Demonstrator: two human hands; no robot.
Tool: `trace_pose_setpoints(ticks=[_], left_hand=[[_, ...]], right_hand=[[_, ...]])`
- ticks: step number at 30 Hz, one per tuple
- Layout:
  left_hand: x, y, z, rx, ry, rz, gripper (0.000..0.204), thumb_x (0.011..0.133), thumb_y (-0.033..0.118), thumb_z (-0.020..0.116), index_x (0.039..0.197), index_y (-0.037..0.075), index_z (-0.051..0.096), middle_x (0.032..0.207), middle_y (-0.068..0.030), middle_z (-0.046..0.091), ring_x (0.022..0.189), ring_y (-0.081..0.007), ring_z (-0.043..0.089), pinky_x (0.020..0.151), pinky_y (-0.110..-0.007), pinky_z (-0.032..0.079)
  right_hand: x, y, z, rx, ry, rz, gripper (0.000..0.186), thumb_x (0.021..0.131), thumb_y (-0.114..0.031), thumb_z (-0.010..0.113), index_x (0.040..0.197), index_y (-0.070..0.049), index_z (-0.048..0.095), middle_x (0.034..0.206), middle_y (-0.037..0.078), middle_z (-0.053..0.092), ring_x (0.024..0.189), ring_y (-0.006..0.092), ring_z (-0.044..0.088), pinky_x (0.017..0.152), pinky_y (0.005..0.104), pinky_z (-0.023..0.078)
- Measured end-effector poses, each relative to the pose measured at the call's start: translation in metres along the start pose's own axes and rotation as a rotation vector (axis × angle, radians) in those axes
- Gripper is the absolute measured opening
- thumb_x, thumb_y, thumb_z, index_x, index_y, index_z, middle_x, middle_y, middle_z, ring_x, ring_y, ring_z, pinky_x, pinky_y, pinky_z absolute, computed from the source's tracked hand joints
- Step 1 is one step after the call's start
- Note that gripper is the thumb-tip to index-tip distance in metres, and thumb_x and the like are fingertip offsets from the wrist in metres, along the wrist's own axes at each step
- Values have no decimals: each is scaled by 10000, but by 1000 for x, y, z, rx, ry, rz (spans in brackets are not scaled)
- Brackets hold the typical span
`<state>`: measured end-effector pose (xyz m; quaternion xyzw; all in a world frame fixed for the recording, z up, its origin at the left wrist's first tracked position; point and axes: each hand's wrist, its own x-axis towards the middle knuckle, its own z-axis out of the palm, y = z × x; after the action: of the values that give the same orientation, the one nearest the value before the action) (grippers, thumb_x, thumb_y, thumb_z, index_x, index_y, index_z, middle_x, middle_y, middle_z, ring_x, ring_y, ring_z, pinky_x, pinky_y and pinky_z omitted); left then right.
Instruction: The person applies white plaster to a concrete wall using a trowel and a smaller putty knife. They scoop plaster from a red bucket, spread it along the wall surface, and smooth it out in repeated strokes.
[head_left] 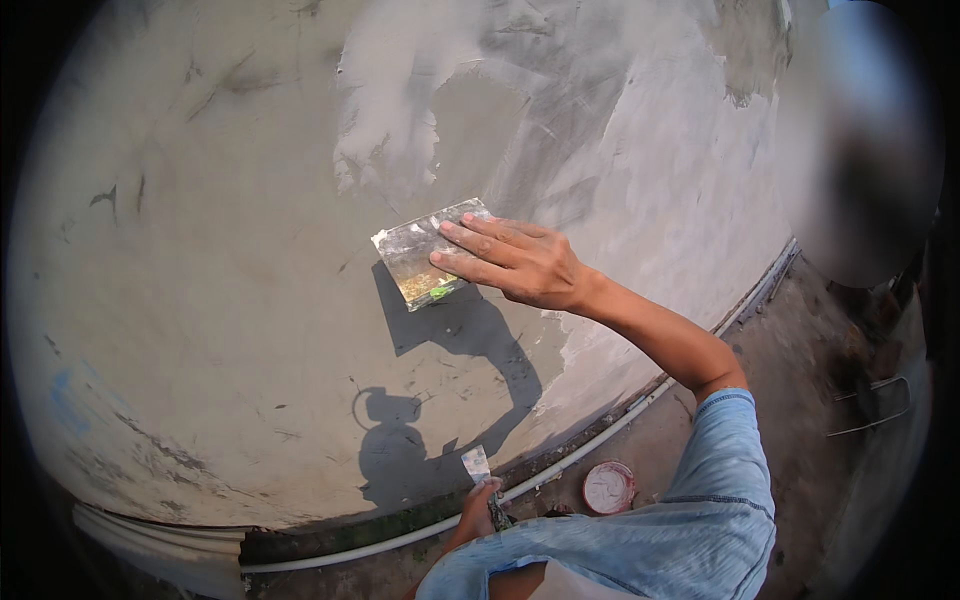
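My right hand (pixel 515 262) grips a wide metal plastering blade (pixel 408 252), its fingers stretched across the blade's face and the thumb hidden behind. Smears of dried filler and a green patch mark the metal. The blade is held close to a grey wall (pixel 220 280), with its shadow just below; whether its edge touches, I cannot tell. Pale skim coat (pixel 680 170) covers the wall's upper middle and right in uneven patches. Low down, my left hand (pixel 478 510) is closed round the handle of a small putty knife (pixel 476 461), whose blade points up and carries whitish residue.
On the ground by the wall stands a red-rimmed bucket (pixel 609 487) with whitish paste in it. A white pipe (pixel 390 540) runs along the wall's foot. Corrugated sheeting (pixel 180 548) lies at lower left, and a bent metal rod (pixel 880 412) at right. A blurred shape fills the upper right.
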<state>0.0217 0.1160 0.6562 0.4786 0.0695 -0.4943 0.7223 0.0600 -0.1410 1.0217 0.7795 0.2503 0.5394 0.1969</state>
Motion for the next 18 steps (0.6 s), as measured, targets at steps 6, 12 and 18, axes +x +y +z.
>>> trace_pose_setpoints(ticks=[6,12,18], left_hand=[[17,-24,-13,-4,10,-26,111,915,152,628,1010,99,606,1021,-29,570,875,-167,561,694,-369,575],[-5,-18,-3,-53,126,16,143,920,162,622,1046,97,602,982,-28,575,849,-158,570,683,-352,567],[-25,-9,5,-9,51,52,78,936,168,596,999,123,587,894,-4,534,806,-122,556,729,-344,553]], right_hand=[[86,149,-45,-87,516,841,368,959,-278,544,828,13,728,454,88,450,385,154,422,398,363,361],[102,77,27,-262,497,349,565,745,32,602,1235,-243,653,1139,93,692,1006,251,689,706,301,580],[25,-56,68,-27,37,-49,484,864,-106,586,1331,-235,580,1316,94,599,1134,237,627,955,328,539]])
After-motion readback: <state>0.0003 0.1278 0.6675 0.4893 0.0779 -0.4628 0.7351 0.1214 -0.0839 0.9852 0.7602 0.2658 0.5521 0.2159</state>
